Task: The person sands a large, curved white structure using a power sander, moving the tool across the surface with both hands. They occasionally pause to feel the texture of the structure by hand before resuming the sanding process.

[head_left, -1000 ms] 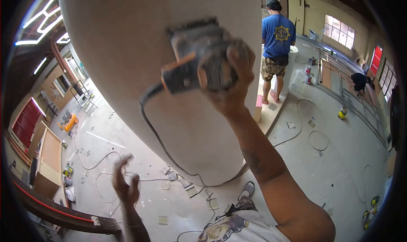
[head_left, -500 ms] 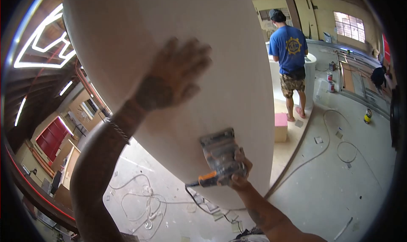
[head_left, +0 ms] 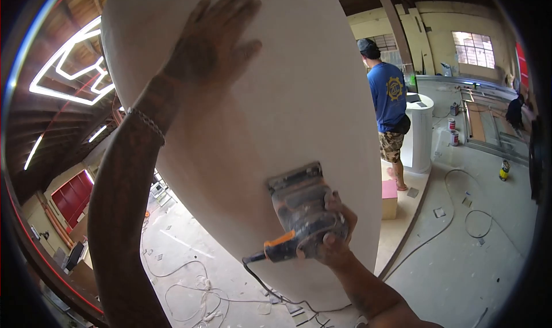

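Observation:
A large, smooth, pale curved panel fills the middle of the head view. My left hand lies on or just over its upper part, fingers stretched out and holding nothing. Lower down, my right hand is wrapped round a dusty electric sander with an orange-and-black handle. The sander's flat pad faces the panel and appears to touch it. From the handle a black cord hangs down towards the floor.
To the right a person in a blue shirt stands on a low platform by a white rounded counter. Cables and a hose lie on the floor. Paint cans and a yellow bottle stand further off.
My left hand has moved up the panel. The sander in my right hand is slightly tilted and a little nearer in view. The person in blue has turned and shifted left.

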